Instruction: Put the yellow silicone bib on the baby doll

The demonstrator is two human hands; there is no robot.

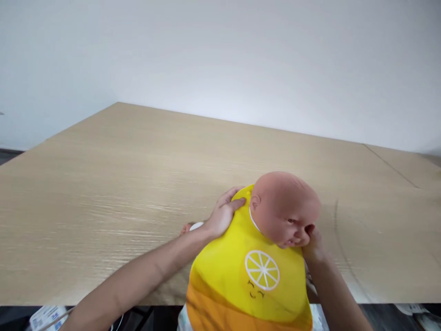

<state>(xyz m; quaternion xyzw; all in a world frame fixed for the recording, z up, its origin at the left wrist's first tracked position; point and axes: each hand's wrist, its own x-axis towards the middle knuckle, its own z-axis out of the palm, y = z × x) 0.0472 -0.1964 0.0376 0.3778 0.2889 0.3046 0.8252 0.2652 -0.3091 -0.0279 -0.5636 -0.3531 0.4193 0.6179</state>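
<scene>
A baby doll [284, 202] sits upright at the near side of the table, its head tipped toward the right. It wears a yellow bib [223, 266] with a white citrus slice, a small smiling face and an orange lower pocket. My left hand [223, 216] is closed on the bib's upper left edge beside the doll's neck, thumb lying on the front. Against the doll's cheek on the other side is my right hand [314, 246]; its fingers are largely hidden behind the head, so what they grip does not show. A small doll hand [185, 228] peeks out past my left forearm.
The pale wooden table [138, 161] stretches back to a white wall [220, 55]. Below its front edge at left lies a white printed package [50, 317] near some cables. Dark curved marks run across the tabletop at right.
</scene>
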